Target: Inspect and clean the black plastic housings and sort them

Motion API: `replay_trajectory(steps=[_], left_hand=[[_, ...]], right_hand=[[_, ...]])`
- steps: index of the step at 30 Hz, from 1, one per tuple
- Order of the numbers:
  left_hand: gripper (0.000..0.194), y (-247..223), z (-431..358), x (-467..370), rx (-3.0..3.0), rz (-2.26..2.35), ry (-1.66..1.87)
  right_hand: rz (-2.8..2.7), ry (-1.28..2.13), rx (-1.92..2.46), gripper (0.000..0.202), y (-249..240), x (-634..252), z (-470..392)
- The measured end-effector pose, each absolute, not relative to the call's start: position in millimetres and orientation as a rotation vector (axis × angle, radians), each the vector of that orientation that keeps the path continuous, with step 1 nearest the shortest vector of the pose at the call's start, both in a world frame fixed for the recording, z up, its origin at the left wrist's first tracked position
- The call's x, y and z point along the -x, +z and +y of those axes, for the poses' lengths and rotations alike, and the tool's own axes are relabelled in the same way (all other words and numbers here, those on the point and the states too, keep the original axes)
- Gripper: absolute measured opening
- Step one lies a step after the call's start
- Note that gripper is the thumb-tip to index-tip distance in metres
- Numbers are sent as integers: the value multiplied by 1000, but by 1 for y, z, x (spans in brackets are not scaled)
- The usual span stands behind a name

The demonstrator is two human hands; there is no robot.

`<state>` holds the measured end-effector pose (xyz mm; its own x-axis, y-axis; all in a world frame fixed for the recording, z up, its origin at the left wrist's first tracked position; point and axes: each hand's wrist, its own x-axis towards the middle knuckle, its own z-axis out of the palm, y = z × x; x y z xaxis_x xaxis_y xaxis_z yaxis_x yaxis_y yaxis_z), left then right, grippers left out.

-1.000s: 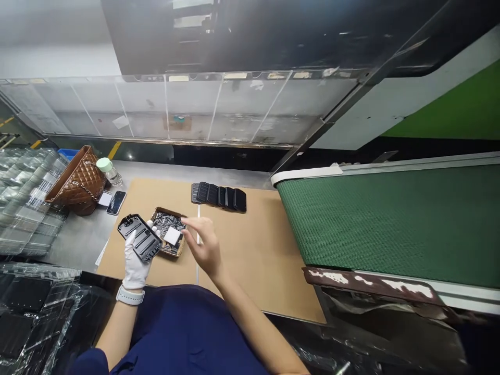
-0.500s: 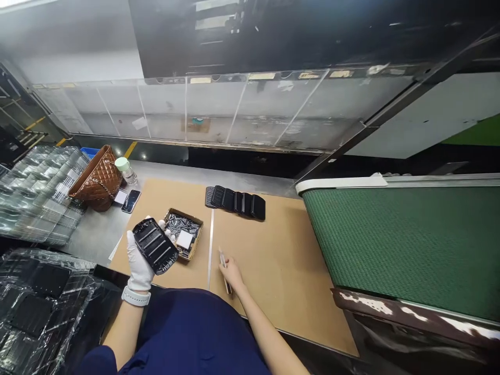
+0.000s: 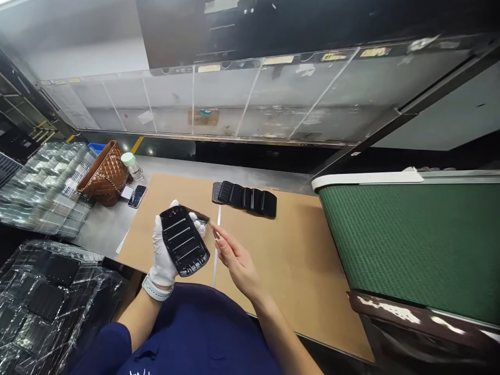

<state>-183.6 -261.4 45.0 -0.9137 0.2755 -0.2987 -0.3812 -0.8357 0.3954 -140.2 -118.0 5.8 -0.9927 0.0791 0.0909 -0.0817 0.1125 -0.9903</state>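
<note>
In a white glove, my left hand (image 3: 161,255) grips a black ribbed plastic tray (image 3: 185,240) by its edges, its ribbed face turned up. Just right of it, my bare right hand (image 3: 236,260) pinches a slim pen-like tool (image 3: 215,233), whose tip is close to the tray's right side. Behind the tray, a small cardboard box (image 3: 208,221) is mostly hidden. A row of overlapping black trays (image 3: 246,198) lies at the back of the brown board (image 3: 289,250).
At the back left are a brown quilted bag (image 3: 104,177), a bottle with a green lid (image 3: 132,164) and a phone (image 3: 137,197). Film-wrapped black parts (image 3: 47,297) stand at the lower left. A green conveyor belt (image 3: 414,239) runs along the right.
My left hand has moved right with the black tray, now covering most of the box. My right hand has risen with the tool, closer to the tray. The view has shifted slightly.
</note>
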Motion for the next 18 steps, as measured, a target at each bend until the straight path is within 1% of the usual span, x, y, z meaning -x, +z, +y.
replay_trajectory(steps=[3, 5, 8, 11, 15, 18], left_hand=[[43, 42, -254, 178, 373, 704, 2739], [42, 39, -250, 174, 411, 756, 2762], [48, 36, -246, 167, 423, 824, 2716], [48, 38, -243, 163, 389, 852, 2705], [41, 44, -238, 161, 358, 864, 2810], [42, 46, -237, 160, 335, 897, 2813]], right_hand=[[-2298, 2037, -120, 48, 18, 139, -124], [-2309, 1946, -175, 44, 24, 140, -129], [-2314, 1723, -217, 38, 32, 143, -136], [-2338, 1574, -255, 38, 36, 144, -139], [-2391, 1491, -277, 37, 40, 144, -139], [-2420, 1472, -265, 36, 40, 144, -138]])
